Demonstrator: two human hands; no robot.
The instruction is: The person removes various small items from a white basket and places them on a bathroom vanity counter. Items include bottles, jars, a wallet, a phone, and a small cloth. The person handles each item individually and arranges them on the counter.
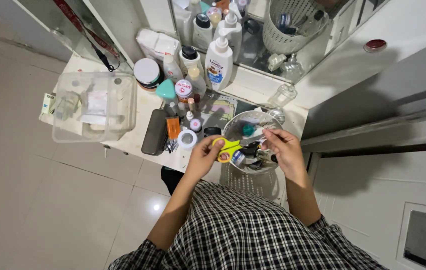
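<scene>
Holding small yellow-handled scissors [229, 148] right over the white perforated plastic basket [273, 119], still above its rim, not yet set down or fully lifted clear. Left hand [204, 156] gripping the yellow loops; right hand [284, 148] pinching at the blade end, fingers curled. Sitting inside the basket: a teal cap and dark small items, jumbled, hard telling apart. Blades mostly hidden by fingers; open or closed, cannot tell. Left of the basket, lying flat, a white tape roll [187, 139].

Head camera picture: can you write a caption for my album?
Two hands hold yellow-handled scissors above a white basket of small things on a cluttered table.
</scene>
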